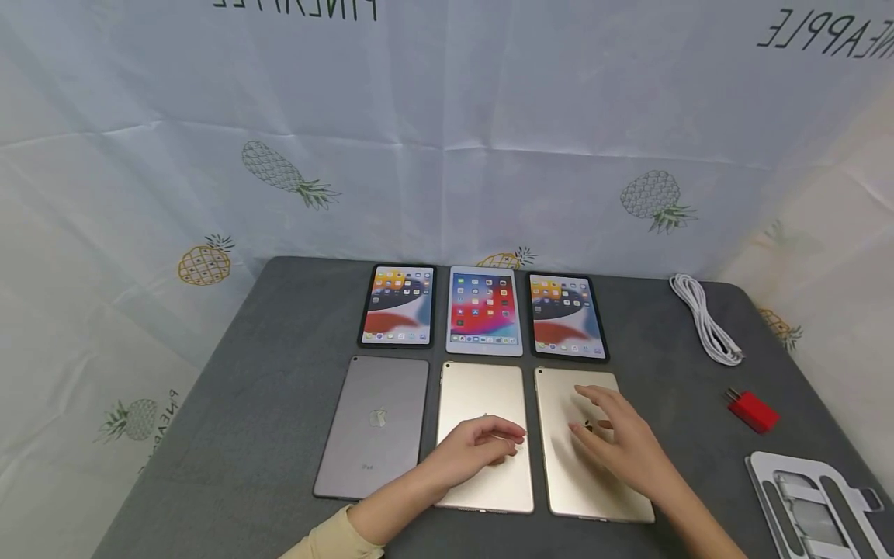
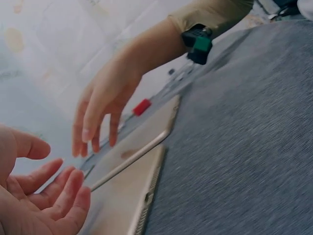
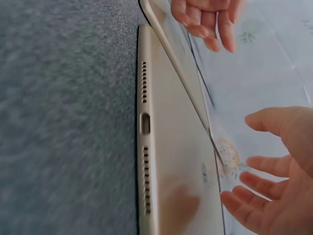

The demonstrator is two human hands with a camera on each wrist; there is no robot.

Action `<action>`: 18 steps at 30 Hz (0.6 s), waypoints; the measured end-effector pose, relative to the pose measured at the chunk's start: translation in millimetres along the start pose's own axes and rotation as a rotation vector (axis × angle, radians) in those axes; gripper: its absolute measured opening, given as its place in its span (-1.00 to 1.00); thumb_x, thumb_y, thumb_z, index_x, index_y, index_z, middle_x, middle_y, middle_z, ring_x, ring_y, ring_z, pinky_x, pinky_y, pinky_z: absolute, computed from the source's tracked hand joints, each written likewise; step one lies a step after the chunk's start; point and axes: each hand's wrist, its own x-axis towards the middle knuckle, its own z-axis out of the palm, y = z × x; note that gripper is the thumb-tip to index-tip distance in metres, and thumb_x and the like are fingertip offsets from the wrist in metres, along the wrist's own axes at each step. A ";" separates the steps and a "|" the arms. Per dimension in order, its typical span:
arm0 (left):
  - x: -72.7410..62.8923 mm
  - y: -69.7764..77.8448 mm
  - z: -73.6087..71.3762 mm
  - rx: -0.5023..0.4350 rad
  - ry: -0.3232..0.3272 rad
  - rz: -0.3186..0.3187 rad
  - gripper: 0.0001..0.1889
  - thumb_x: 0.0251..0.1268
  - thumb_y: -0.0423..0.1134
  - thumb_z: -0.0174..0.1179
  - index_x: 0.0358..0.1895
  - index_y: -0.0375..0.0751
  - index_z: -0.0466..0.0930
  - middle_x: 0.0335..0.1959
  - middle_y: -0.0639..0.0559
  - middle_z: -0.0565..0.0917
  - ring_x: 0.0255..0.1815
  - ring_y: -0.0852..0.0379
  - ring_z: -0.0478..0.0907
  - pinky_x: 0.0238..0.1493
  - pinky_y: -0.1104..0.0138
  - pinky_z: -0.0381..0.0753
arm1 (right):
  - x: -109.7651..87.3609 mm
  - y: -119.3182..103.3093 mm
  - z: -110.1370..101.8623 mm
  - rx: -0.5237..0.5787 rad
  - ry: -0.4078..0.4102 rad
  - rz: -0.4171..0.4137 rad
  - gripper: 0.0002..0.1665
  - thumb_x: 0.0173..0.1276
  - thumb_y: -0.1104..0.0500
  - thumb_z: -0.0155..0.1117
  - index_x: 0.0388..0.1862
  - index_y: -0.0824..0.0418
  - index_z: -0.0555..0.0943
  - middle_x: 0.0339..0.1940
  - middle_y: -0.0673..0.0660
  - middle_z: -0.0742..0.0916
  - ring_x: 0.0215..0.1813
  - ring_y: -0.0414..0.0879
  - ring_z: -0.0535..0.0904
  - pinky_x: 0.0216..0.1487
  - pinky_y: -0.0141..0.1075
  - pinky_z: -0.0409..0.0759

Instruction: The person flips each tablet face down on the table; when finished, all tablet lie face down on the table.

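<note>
My left hand (image 1: 469, 453) hovers above a gold tablet (image 1: 482, 392) that lies face down in the middle of the near row. Its fingers are loosely bent and hold nothing. Over the right-hand gold tablet (image 1: 562, 473), also face down, is my right hand (image 1: 624, 441), fingers spread and apart from the metal back. The right wrist view shows that tablet's edge with its charging port (image 3: 145, 124) and speaker holes. To the left lies a grey face-down tablet (image 1: 373, 454), touched by neither hand.
Behind are two dark-rimmed tablets (image 1: 398, 304) (image 1: 569, 317) and a white-rimmed tablet (image 1: 483, 310) between them, screens lit. At the table's right lie a coiled white cable (image 1: 705, 322), a red charger (image 1: 754, 412) and a folded silver stand (image 1: 796, 466). A pineapple-print curtain (image 1: 447, 194) hangs behind.
</note>
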 end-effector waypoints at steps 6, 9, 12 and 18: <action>3.8 5.4 -19.2 -0.038 0.063 0.011 -0.70 0.40 -0.30 0.13 0.10 -0.37 0.58 0.02 -0.20 0.65 -0.02 -0.02 0.62 0.03 0.21 0.62 | 15.1 -4.5 11.4 0.064 -0.042 0.009 -0.42 0.28 0.20 0.40 0.27 0.23 0.49 0.21 0.18 0.55 0.14 0.14 0.52 -0.11 -0.11 0.68; 6.1 7.8 -28.1 -0.036 0.102 0.012 -0.69 0.42 -0.28 0.12 0.12 -0.36 0.57 0.03 -0.23 0.65 -0.01 -0.08 0.62 0.04 0.15 0.61 | 22.9 -7.6 16.6 0.085 -0.067 0.014 -0.42 0.30 0.18 0.38 0.29 0.22 0.49 0.23 0.19 0.54 0.16 0.14 0.51 -0.07 -0.09 0.67; 9.3 8.4 -35.7 -0.025 0.134 0.015 -0.68 0.42 -0.26 0.12 0.13 -0.36 0.56 0.05 -0.24 0.64 -0.01 -0.10 0.62 0.05 0.12 0.61 | 30.5 -11.1 21.7 0.112 -0.087 0.025 -0.43 0.32 0.16 0.36 0.29 0.22 0.49 0.23 0.19 0.54 0.16 0.13 0.51 -0.05 -0.09 0.67; 14.8 8.5 -47.8 -0.020 0.184 0.030 -0.67 0.41 -0.29 0.11 0.14 -0.39 0.55 0.07 -0.28 0.63 0.00 -0.10 0.60 0.06 0.17 0.60 | 44.8 -18.2 33.0 0.228 -0.156 0.086 -0.44 0.35 0.19 0.33 0.31 0.25 0.46 0.27 0.23 0.51 0.25 0.19 0.45 0.13 -0.07 0.58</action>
